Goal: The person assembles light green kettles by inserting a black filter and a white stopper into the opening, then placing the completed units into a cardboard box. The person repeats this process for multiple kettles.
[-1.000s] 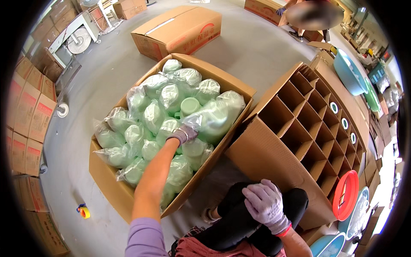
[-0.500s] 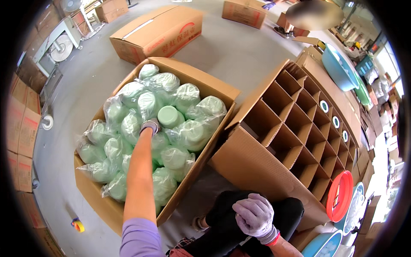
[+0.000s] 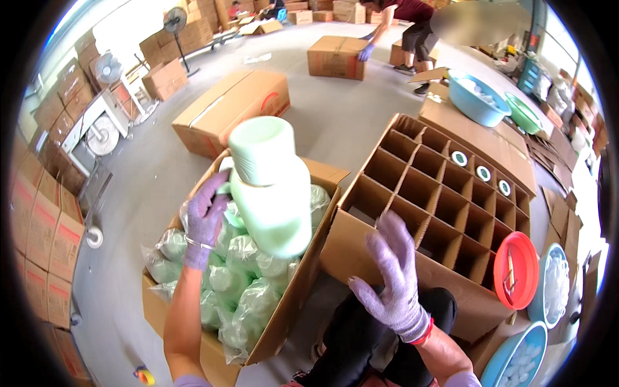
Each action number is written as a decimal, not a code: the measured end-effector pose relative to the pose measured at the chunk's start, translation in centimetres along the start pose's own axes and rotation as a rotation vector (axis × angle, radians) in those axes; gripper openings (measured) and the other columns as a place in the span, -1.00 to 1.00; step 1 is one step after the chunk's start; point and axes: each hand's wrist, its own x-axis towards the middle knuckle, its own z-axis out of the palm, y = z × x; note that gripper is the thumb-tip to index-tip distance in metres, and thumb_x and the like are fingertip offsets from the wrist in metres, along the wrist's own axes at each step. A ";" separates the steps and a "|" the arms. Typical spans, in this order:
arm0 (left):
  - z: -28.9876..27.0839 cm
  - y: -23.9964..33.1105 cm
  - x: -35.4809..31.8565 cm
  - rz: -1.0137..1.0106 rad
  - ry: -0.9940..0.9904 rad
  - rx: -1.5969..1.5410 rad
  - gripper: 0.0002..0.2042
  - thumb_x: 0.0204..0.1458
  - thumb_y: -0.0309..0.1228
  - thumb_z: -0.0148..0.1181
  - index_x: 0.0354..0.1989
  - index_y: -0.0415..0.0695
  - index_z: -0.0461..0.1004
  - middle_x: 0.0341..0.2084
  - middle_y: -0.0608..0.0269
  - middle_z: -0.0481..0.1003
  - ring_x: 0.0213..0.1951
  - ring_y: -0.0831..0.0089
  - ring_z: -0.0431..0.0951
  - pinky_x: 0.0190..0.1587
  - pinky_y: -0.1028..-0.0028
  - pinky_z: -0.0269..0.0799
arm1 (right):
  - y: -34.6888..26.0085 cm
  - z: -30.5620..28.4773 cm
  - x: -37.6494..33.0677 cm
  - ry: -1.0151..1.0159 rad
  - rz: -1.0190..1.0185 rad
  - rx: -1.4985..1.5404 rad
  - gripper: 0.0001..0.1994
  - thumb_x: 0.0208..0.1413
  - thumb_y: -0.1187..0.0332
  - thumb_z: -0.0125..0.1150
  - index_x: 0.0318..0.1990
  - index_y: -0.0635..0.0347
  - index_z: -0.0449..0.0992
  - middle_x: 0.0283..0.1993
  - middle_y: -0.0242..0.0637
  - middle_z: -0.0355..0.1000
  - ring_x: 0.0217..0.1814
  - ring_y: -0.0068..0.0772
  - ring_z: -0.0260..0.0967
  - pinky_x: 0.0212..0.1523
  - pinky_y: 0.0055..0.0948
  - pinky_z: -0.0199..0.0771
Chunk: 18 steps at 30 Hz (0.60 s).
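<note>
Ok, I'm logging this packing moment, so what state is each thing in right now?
Left hand: gloved, gripping the pale green bottle.
Pale green bottle: capped, lifted above the carton, blurred.
Right hand: gloved, open, empty.
Carton of bagged bottles: flaps open, still mostly full.
Divider box: open, three cells filled, the rest empty.
Brown carton behind: taped shut.

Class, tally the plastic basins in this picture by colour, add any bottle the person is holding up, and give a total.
Blue basins: 3
Green basin: 1
Red basin: 1
Pale green bottle in the grip of the left hand: 1
Total: 6
</note>
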 end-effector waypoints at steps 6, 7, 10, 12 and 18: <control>9.8 4.4 -8.1 -0.387 -0.678 -0.753 -0.68 0.17 -0.53 0.18 0.11 -0.22 0.52 -0.06 0.27 0.59 -0.03 0.49 0.56 0.08 0.43 0.50 | -7.0 -8.0 2.1 -0.036 0.003 -0.015 0.00 -0.27 -0.15 0.56 0.34 0.16 0.31 0.40 0.34 -0.08 0.41 0.33 0.10 0.32 -0.02 0.29; 12.2 5.5 -10.2 -0.574 -0.741 -0.970 -0.69 0.18 -0.50 0.19 0.10 -0.22 0.52 -0.06 0.27 0.60 -0.02 0.48 0.56 0.11 0.41 0.49 | -7.2 -9.0 0.4 -0.042 0.054 -0.007 -0.04 -0.28 -0.15 0.56 0.27 0.19 0.33 0.34 0.29 0.04 0.32 0.31 0.21 0.23 -0.02 0.39; 18.9 2.3 -16.7 -0.673 -0.994 -0.899 -0.54 0.18 -0.37 0.24 0.25 -0.15 0.37 0.09 0.17 0.49 0.16 0.45 0.43 0.28 0.30 0.32 | -8.0 -9.1 -7.1 -0.088 0.292 0.123 -0.16 -0.30 -0.02 0.65 0.09 0.22 0.33 0.24 0.12 0.20 0.28 0.20 0.24 0.26 -0.01 0.30; 23.0 3.3 -17.8 -0.719 -1.286 -1.107 -0.50 0.25 -0.31 0.10 0.33 -0.18 0.24 0.16 0.05 0.43 0.22 0.26 0.40 0.32 0.22 0.28 | -6.9 -7.5 -12.5 -0.160 0.382 0.105 -0.26 -0.24 0.05 0.63 0.02 0.21 0.32 0.22 0.08 0.23 0.25 0.17 0.25 0.27 -0.06 0.29; 19.9 10.2 -22.7 -0.851 -0.763 -0.835 -0.40 0.34 0.01 -0.14 0.27 -0.32 0.29 0.06 0.06 0.48 0.11 0.27 0.48 0.17 0.35 0.41 | -3.2 -10.5 -17.8 0.024 0.355 0.078 -0.50 0.13 0.32 0.30 0.22 0.22 0.41 0.31 0.08 0.17 0.34 0.10 0.21 0.32 -0.12 0.26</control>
